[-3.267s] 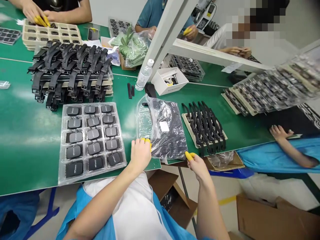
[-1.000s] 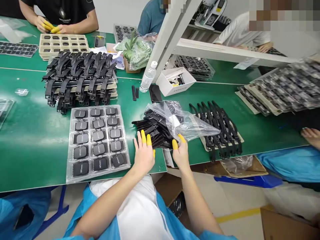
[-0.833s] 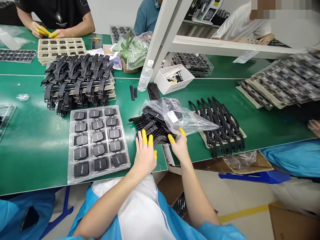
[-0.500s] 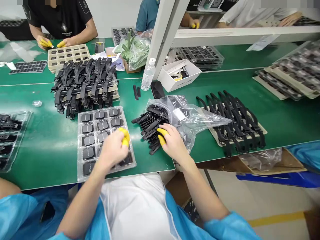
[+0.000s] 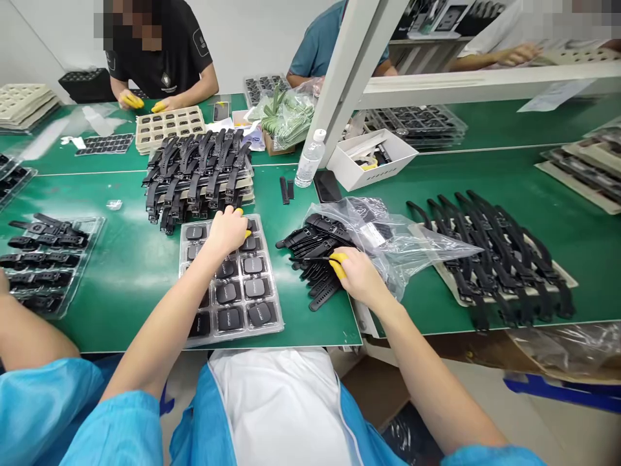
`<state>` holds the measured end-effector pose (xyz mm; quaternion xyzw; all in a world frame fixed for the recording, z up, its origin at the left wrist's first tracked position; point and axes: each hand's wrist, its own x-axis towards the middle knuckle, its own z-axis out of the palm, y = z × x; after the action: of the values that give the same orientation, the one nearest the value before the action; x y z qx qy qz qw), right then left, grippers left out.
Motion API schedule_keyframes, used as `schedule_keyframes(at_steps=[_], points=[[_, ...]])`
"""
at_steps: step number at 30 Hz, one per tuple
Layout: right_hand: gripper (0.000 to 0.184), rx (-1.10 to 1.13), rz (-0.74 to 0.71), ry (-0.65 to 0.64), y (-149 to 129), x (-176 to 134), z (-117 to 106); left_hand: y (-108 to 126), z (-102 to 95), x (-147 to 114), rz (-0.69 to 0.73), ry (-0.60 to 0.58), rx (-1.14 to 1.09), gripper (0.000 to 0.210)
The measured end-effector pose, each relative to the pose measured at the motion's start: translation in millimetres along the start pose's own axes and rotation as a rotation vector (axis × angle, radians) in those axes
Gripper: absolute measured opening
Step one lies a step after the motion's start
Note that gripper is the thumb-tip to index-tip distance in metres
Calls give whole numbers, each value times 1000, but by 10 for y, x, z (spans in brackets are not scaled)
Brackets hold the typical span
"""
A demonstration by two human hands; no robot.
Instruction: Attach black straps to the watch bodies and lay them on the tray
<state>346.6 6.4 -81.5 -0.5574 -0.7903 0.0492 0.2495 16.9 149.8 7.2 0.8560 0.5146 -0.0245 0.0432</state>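
Observation:
My left hand [image 5: 227, 232] is over the far right part of a clear plastic tray [image 5: 280, 317]. Its yellow-covered thumb and finger close around a square black watch body in the top right cell, partly hidden by the hand. More black watch bodies [image 5: 253, 265] sit in the tray's cells; my forearm covers some. In my right hand [image 5: 358, 272], yellow-covered fingertips pinch a thin black watch strap [image 5: 310, 259], held level over a pile of similar straps [image 5: 324, 301]. The pile spills from a clear plastic bag [image 5: 412, 243] just beyond that hand.
Stacked trays of strapped watches [image 5: 198, 168] stand beyond my tray. A water bottle [image 5: 310, 158], phone [image 5: 328, 186] and white box [image 5: 373, 162] lie near a white post [image 5: 352, 84]. Another strap-laden tray [image 5: 495, 252] lies right. A co-worker [image 5: 160, 58] sits opposite; another person's arm [image 5: 33, 323] is left.
My left hand has moved away from me to the tray's far right cell. My right hand has lifted a strap from the pile. The whole view has shifted somewhat left.

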Motion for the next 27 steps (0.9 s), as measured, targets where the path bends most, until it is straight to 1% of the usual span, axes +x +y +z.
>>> schedule_keyframes(at_steps=[3,6,7,8,9,10,11,13,15,16,18,20,22,24,27], points=[[13,358,97,160,-164,48,-107,50,11,57,6,5,-3,16],[16,768,255,362,-478,219,-196,61,35,83,-22,36,-37,17],[18,900,304,398,-600,305,-208,55,33,81,-34,49,-55,17],[22,1036,354,405,-723,403,-207,47,24,71,-48,62,-73,17],[25,1174,395,384,-843,510,-193,44,12,54,-65,73,-81,17],[28,1300,425,324,-954,621,-165,49,-1,30,-88,86,-110,18],[30,1409,461,249,-1054,731,-125,66,-8,-2,-107,102,-184,21],[34,1590,489,73,-1209,925,-15,137,11,-82,-97,143,-476,26],[37,1697,474,-43,-1293,1049,114,235,83,-169,0,190,-811,27],[37,1723,462,-80,-1309,1078,177,280,132,-209,66,209,-908,30],[36,1738,443,-131,-1298,1073,283,340,233,-271,194,232,-936,41],[34,1740,438,-184,-1249,1016,353,352,311,-303,303,242,-877,52],[34,1748,445,-235,-1193,952,387,332,359,-307,397,244,-815,57],[35,1755,458,-263,-1148,915,401,309,383,-297,453,254,-773,58],[35,1768,481,-248,-1118,917,407,307,403,-280,458,286,-743,52]])
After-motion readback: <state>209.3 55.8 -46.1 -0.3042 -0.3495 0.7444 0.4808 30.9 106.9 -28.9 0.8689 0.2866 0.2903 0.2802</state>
